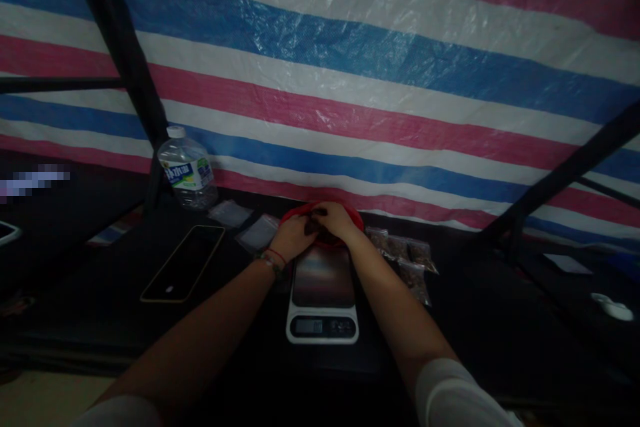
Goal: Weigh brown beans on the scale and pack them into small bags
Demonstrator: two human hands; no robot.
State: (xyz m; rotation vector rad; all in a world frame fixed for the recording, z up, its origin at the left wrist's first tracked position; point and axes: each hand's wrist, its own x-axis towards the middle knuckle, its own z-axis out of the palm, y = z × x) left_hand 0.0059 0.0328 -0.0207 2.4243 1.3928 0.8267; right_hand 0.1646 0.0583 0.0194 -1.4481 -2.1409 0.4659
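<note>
Left hand (295, 235) and right hand (336, 220) together in 1 red bowl (357, 217), finger grip impossible to tell

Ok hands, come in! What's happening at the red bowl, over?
Left hand, right hand: both reach into bowl, at dark bits; grip unclear. Scale on bowl's near side. Nothing seems to block either hand.
</note>
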